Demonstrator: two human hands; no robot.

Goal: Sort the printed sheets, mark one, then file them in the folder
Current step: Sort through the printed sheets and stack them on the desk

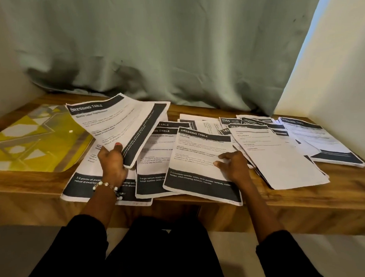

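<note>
Sorting printed sheets at the wooden shelf (303,198)

My left hand (113,163) grips a lifted bundle of sheets (123,121); my right hand (232,164) presses flat on a sheet (199,158), the yellow folder (32,143) lying left

Head view, downward over desk (200,212)

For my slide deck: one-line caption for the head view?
Left hand lifts printed sheets while right hand rests on another sheet.
</note>
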